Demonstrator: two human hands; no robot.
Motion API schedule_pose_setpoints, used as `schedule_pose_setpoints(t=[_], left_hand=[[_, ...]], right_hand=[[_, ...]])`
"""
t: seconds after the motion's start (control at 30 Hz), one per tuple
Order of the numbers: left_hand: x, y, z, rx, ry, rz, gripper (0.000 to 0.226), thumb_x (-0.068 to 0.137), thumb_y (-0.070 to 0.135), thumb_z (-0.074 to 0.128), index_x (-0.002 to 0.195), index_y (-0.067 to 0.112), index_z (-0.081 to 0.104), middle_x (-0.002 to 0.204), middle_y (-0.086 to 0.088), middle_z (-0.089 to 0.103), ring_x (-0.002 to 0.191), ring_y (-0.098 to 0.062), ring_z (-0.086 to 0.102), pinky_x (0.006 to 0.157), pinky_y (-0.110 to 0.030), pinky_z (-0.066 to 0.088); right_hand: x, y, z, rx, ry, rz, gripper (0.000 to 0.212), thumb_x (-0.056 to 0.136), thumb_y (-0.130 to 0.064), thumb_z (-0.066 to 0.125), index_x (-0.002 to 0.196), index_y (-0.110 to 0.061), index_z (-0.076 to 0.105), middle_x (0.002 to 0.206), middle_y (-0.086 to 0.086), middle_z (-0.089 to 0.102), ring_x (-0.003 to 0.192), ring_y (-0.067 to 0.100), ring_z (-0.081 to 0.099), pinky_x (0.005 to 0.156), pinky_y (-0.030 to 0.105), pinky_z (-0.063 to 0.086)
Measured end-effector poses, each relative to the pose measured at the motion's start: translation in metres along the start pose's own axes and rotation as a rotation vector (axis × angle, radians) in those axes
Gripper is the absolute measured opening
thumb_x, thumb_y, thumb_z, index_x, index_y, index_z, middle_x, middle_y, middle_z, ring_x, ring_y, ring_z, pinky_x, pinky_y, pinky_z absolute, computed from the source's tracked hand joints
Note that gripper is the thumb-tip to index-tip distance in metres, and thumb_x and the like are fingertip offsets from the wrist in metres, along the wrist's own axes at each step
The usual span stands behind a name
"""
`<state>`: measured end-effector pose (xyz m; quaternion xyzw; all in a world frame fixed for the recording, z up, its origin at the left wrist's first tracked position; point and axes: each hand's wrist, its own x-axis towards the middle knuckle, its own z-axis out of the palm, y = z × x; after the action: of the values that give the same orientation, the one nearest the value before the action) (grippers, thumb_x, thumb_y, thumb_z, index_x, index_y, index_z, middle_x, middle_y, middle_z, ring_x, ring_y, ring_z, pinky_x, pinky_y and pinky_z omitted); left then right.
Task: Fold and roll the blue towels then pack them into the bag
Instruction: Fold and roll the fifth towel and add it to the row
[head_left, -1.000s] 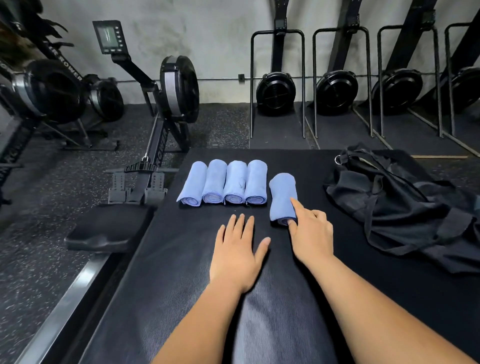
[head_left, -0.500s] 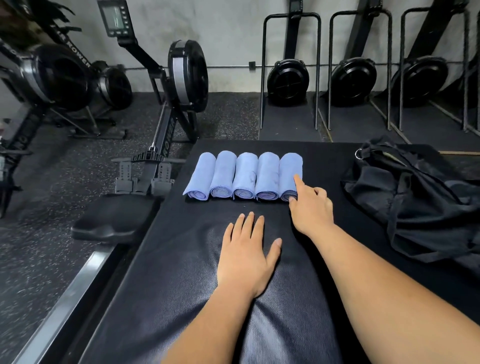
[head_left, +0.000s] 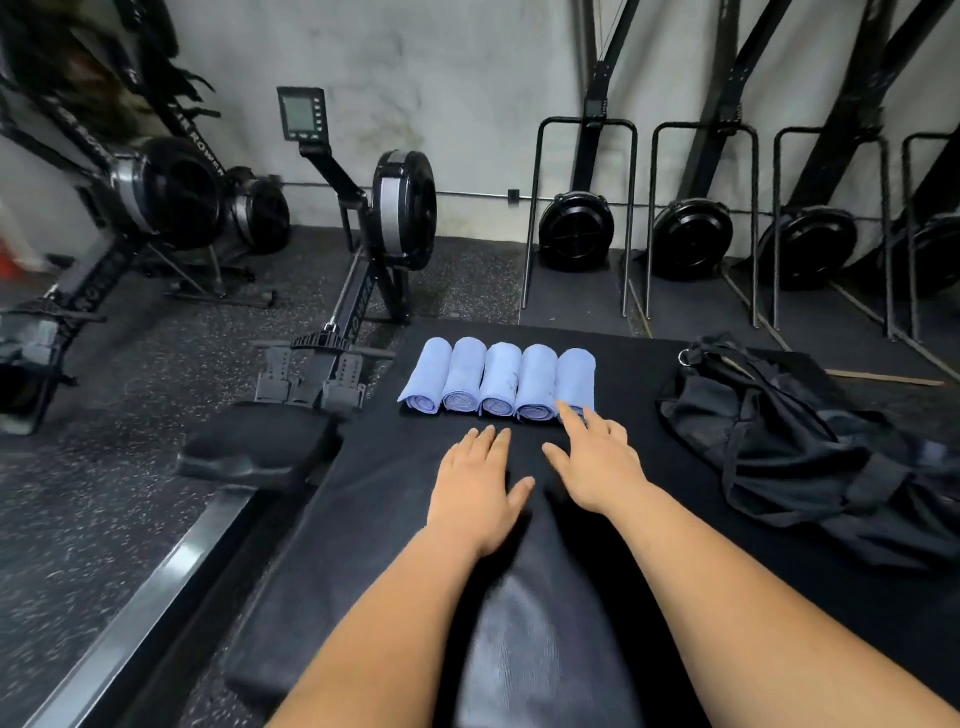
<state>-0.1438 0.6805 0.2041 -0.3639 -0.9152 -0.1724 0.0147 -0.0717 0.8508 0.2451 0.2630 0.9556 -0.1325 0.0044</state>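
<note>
Black metal rowing machine (head_left: 405, 208) with a grey-banded flywheel is standing on the speckled dark rubber floor (head_left: 104, 493) at the left, and its black moulded seat (head_left: 254, 447) is sitting just beside the left edge of the black textured padded surface (head_left: 363, 519). Five rolled light-blue cloth towels (head_left: 498, 376) are lying in a row at the far end of that surface, side by side and touching, their spiral ends facing the person. Nearer than the row, the left hand (head_left: 480, 488) is resting palm down on the surface, fingers straight and together, holding nothing, its fingertips lying just short of the middle rolls. Just to its right, the right hand (head_left: 597, 462) is reaching forward with fingers stretched out and loosely spread, gripping nothing; its forefinger is touching the near end of the rightmost roll (head_left: 575, 376), though motion blur is smearing the fingertips. Further right, well apart from the towels, the crumpled black fabric bag (head_left: 779, 431) is lying slumped on the same surface, a small metal ring (head_left: 688, 357) showing at its far left corner. Behind it, black upright rowing machines (head_left: 576, 231) are standing stored in a line against the pale concrete wall (head_left: 467, 78)
</note>
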Motion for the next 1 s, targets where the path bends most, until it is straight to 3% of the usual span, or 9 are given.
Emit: schedule_pose_setpoints(t=[0.23,0.63,1.0], left_hand=[[-0.062,-0.039,-0.058,0.060,0.021,-0.101,0.080,0.105,0.058,0.044,0.168,0.021,0.012,0.175,-0.005,0.012,0.162,-0.026,0.004,0.131,-0.041,0.010],[-0.192,-0.136,-0.129,0.123,0.088,-0.311,0.080,0.104,0.060,0.046,0.168,0.021,0.016,0.174,-0.009,0.016,0.161,-0.031,0.011,0.130,-0.045,0.015],[-0.311,-0.223,-0.137,0.142,0.090,-0.555,0.080,0.103,0.061,0.046,0.166,0.021,0.020,0.173,-0.010,0.020,0.159,-0.032,0.017,0.129,-0.045,0.018]], right_hand=[[-0.055,-0.068,-0.011,0.010,0.009,-0.156,0.072,0.104,-0.063,0.039,0.166,-0.037,0.011,0.173,0.005,0.011,0.155,0.033,0.014,0.118,0.051,0.031],[-0.128,-0.206,0.015,-0.017,-0.093,-0.496,0.073,0.103,-0.064,0.041,0.165,-0.040,0.012,0.174,0.002,0.011,0.159,0.030,0.008,0.125,0.048,0.025],[-0.183,-0.324,0.073,-0.075,-0.232,-0.732,0.070,0.104,-0.063,0.042,0.165,-0.039,0.016,0.174,0.000,0.013,0.159,0.028,0.010,0.124,0.047,0.027]])
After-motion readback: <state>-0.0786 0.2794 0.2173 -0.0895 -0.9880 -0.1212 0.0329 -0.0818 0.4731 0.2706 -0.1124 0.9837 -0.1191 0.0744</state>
